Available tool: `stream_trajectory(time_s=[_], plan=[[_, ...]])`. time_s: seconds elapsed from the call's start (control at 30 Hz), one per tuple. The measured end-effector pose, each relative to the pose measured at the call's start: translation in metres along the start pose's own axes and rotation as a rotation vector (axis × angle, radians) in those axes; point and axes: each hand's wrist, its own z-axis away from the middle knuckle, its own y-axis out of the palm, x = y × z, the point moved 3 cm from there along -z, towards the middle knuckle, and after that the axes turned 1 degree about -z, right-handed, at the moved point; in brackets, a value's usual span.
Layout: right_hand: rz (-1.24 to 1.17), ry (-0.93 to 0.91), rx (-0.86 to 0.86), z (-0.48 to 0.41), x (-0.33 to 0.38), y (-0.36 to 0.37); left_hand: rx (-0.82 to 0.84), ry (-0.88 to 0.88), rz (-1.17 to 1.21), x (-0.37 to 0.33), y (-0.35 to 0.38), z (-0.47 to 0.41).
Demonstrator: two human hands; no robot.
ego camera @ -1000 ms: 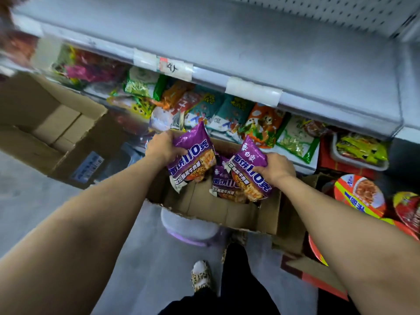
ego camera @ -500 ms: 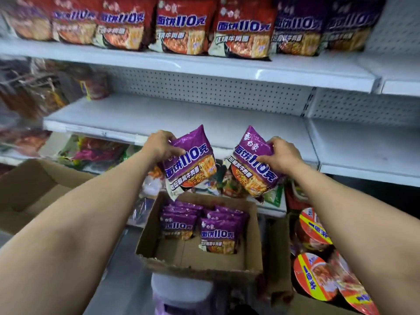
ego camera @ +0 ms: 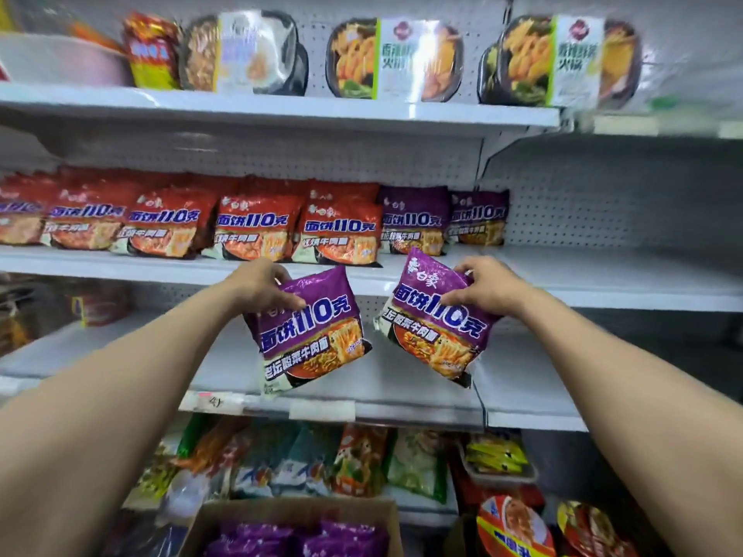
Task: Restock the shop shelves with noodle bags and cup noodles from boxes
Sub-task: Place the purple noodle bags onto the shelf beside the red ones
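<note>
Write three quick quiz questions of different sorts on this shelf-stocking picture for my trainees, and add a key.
1. True or false: the left hand grips the left purple bag, and the right hand grips the right purple bag.
2. Pick one: on the middle shelf, the shelved purple bags stand where in relation to the red bags? A) to their left B) to their right C) on top of them
3. Fill in: at the bottom of the picture, the spare purple bags lie in a cardboard ____.

Key: 1 true; 2 B; 3 box.
</note>
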Motion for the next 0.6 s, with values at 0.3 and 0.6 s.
stream_trajectory(time_s=[0.3, 0.6], plan=[[0.08, -0.119, 0.011, -0.067, 0.001, -0.09, 0.121, 0.095, 0.04, -0.059, -0.016, -0.054], [0.133, -0.17, 0.177, -0.171, -0.009, -0.103, 0.244, 0.132, 0.053, -0.09, -0.022, -0.119]])
